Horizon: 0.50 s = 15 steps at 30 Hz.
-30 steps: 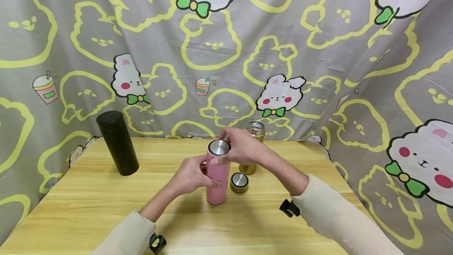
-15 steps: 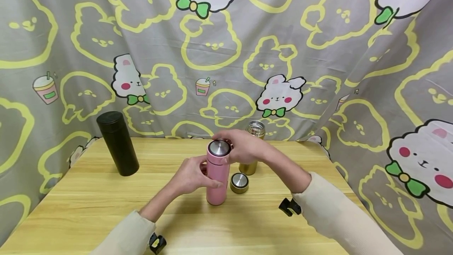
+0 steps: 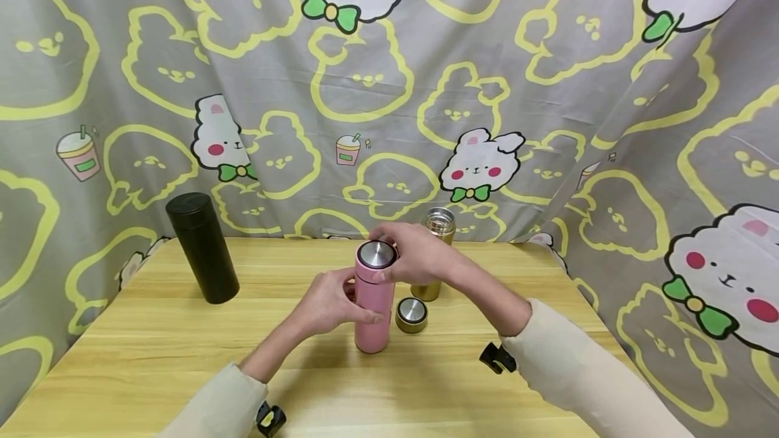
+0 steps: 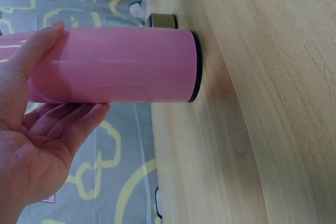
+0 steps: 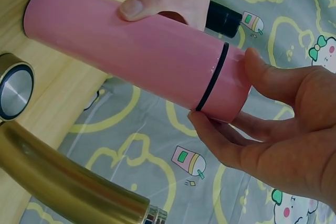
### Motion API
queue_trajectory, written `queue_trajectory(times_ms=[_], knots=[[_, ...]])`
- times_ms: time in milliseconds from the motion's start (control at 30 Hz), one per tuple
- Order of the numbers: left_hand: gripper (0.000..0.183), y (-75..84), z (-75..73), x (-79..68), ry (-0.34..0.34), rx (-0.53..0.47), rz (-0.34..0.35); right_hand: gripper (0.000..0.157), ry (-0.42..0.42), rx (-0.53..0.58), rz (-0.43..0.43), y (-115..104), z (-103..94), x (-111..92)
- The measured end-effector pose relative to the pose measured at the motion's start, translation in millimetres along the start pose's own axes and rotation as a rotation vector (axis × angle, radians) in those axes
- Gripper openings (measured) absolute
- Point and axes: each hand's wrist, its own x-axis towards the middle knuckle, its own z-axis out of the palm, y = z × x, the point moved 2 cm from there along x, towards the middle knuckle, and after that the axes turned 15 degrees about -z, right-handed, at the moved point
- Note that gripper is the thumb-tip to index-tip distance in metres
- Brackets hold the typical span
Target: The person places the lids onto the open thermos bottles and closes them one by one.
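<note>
A pink thermos bottle (image 3: 373, 309) stands upright at the middle of the table in the head view. My left hand (image 3: 328, 303) grips its body, the thumb across the front and the fingers behind. At the top, my right hand (image 3: 416, 252) pinches the pink lid (image 5: 231, 90) between thumb and fingers. The lid has a steel disc on top, and a black ring shows below it in the right wrist view. Just right of the bottle lies a gold lid (image 3: 412, 314). Behind the right hand stands a gold thermos (image 3: 427, 289) with its threaded neck bare.
A black tumbler (image 3: 203, 249) stands on the left side of the wooden table (image 3: 152, 363). A patterned grey curtain (image 3: 274, 73) hangs behind the table and on both sides. Black wrist straps (image 3: 498, 357) show below the sleeves.
My right hand has turned on the pink lid one way, then back, with the thumb sliding right and returning to the front. My left hand and the bottle have stayed in place.
</note>
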Motion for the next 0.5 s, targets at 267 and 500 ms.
queue_trajectory(times_ms=[267, 500], knots=[[0.064, 0.4, 0.9, 0.4, 0.005, 0.013, 0.008, 0.054, 0.014, -0.005, 0.021, 3.5, 2.6, 1.2], [0.064, 0.9, 0.1, -0.1, -0.008, -0.001, 0.004, 0.071, -0.054, 0.065, 0.057, 2.7, -0.7, 1.3]])
